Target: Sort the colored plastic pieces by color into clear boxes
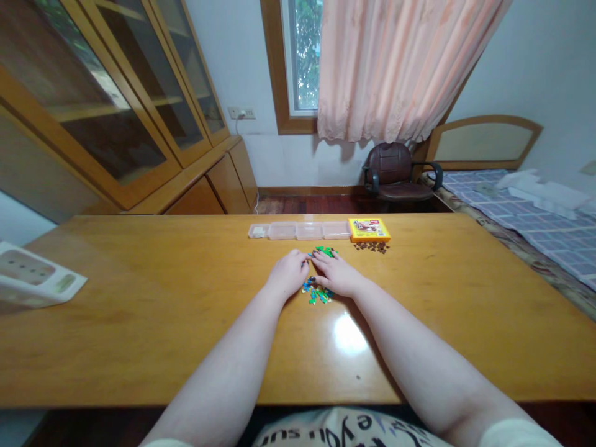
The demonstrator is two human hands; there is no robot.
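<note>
My left hand (291, 272) rests on the table with its fingers curled inward. Whatever its fingertips hold, if anything, is hidden; a bit of blue shows by them. Just to its right, my right hand (338, 274) lies low over the table, fingers stretched out and thumb apart. Under and beyond its fingertips is a small group of green pieces (325, 250). Between the hands and nearer to me lies a loose pile of small blue, green and pale pieces (319, 294), partly covered by the right hand.
A row of clear plastic compartments (283, 231) lies beyond my hands, beside a yellow box (369, 230). Small brown pieces (371, 247) are scattered before that box. A white plastic holder (35, 276) stands at the table's left. An office chair (395, 171) is past the far edge.
</note>
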